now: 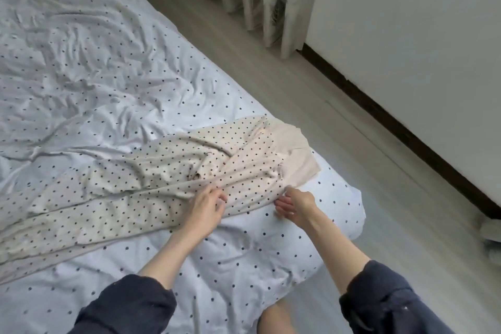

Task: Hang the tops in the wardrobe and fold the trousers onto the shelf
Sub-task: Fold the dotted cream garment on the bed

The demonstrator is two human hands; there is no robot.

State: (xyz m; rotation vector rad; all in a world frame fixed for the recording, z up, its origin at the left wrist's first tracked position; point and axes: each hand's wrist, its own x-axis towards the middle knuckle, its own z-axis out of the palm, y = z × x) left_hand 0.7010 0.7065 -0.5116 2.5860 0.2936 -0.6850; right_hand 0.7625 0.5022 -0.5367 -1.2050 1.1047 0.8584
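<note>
— Where are the trousers (151, 184)?
— Cream with dark dots, spread rumpled across the bed (81, 62), waistband by the bed's corner near the floor (311, 106).
— And the hands?
— The left hand (206, 205) pinches the fabric's near edge. The right hand (294, 202) curls at the edge by the waistband; whether its grip has cloth, I cannot tell.

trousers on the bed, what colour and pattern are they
Cream with small dark dots, with a plain beige waistband; the trousers show best in the head view.
</note>
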